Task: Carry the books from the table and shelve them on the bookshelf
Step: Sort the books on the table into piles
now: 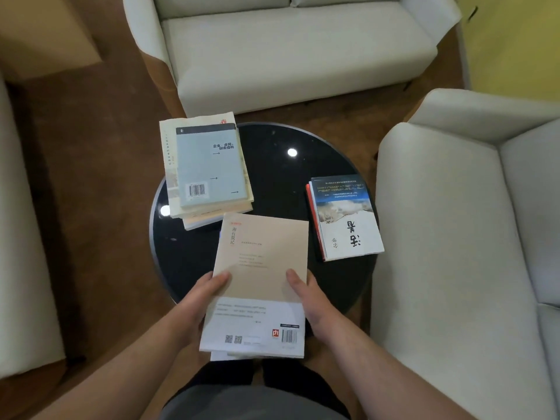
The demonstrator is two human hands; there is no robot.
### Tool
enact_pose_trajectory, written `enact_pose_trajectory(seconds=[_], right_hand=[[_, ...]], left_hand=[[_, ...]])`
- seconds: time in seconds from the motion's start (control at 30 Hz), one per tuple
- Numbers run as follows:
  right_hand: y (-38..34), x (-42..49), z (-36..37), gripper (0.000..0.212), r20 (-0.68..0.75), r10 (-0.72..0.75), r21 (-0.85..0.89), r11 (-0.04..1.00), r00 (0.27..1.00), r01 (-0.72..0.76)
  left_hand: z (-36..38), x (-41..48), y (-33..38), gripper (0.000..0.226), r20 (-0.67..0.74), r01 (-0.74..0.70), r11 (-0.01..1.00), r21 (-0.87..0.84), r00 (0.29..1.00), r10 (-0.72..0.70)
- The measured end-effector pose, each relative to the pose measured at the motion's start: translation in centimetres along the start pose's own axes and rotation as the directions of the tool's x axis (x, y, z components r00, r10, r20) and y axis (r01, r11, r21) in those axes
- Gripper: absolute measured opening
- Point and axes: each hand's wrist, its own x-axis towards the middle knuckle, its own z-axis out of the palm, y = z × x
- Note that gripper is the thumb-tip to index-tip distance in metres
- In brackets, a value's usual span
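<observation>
I hold a tan and white book point(260, 268) above the near edge of the round black table point(272, 165), with at least one more book under it. My left hand point(200, 301) grips its left edge, thumb on the cover. My right hand point(309, 298) grips its right edge the same way. A stack of several books topped by a pale blue book point(209, 168) lies on the table's far left. Another small stack topped by a blue and white book point(345, 216) lies at the table's right. No bookshelf is in view.
A white sofa point(297, 50) stands beyond the table and a white armchair point(460, 237) close on its right. Another white seat point(21, 237) sits at the left edge. Brown floor point(100, 177) lies open to the left of the table.
</observation>
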Motion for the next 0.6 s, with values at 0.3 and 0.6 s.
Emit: enact_pose_trajectory(seconds=[0.3, 0.6], right_hand=[[2.8, 1.2, -1.2, 0.121, 0.06, 0.025, 0.049, 0.998, 0.998, -0.028], [7.2, -1.7, -0.6, 0.08, 0.122, 0.046, 0.067, 0.996, 0.991, -0.055]], left_hand=[[-1.4, 1.4, -1.9, 0.089, 0.156, -0.008, 0.996, -0.088, 0.987, 0.021], [-2.8, -0.9, -6.0, 0.081, 0.232, -0.03, 0.993, -0.116, 0.971, 0.056]])
